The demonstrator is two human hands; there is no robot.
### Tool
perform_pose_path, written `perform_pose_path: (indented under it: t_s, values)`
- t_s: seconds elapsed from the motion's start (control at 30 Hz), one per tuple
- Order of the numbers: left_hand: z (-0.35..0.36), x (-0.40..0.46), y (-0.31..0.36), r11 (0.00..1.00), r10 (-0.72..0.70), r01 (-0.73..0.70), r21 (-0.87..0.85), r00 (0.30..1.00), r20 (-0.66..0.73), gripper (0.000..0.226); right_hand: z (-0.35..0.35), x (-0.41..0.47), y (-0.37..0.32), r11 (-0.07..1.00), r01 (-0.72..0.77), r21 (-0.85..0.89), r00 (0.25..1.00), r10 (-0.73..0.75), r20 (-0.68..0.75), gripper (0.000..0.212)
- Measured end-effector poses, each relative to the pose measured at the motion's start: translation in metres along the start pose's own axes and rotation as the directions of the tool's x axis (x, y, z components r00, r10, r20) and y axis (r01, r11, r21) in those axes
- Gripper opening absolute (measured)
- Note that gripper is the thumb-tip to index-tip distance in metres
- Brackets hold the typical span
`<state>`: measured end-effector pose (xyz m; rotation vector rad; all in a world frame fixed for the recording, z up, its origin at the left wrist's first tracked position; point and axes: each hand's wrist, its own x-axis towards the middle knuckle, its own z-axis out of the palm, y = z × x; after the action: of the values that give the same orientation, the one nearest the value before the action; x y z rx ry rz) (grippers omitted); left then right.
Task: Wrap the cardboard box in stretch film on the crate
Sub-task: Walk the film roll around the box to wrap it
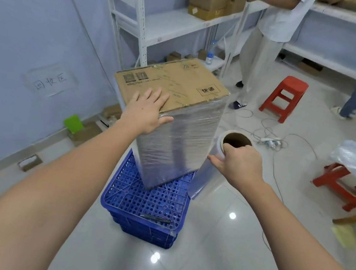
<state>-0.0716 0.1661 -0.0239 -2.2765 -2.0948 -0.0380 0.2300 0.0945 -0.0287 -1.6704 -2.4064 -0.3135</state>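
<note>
Cardboard box (172, 84) stands upright on blue crate (144, 200), sides covered in film, top bare. Left hand (147, 111) lies flat on box top near corner, fingers spread, thumb over edge. Right hand (239, 162), grip curled round stretch film roll (209, 170) just right of box. Black pen (155, 218) lies on crate's near edge.

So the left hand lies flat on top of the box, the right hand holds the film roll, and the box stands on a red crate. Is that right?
Not quite: the crate is blue, as the head view shows. The rest holds: the left hand lies flat on top of the box, and the right hand holds the film roll.
</note>
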Motion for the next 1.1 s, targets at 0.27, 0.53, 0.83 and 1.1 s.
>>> perform_pose_path:
  t_s: [0.27, 0.53, 0.83, 1.1]
  values:
    - [-0.002, 0.005, 0.016, 0.997, -0.079, 0.079, -0.019, 0.997, 0.005, 0.083, 0.001, 0.004, -0.018, 0.928, 0.359, 0.095, 0.933, -0.355, -0.057, 0.063]
    - [0.0, 0.002, 0.012, 0.996, -0.086, 0.085, -0.024, 0.996, -0.018, 0.081, 0.002, 0.009, -0.028, 0.786, 0.607, 0.116, 0.794, -0.599, -0.103, 0.054]
    - [-0.002, 0.008, 0.014, 0.996, -0.089, 0.089, 0.007, 0.995, -0.036, 0.08, 0.001, 0.014, -0.042, 0.814, 0.573, 0.095, 0.811, -0.546, -0.21, 0.057]
    - [0.001, 0.007, 0.014, 0.995, -0.092, 0.093, 0.039, 0.995, -0.04, 0.08, 0.013, 0.022, -0.056, 0.826, 0.555, 0.098, 0.796, -0.492, -0.353, 0.049]
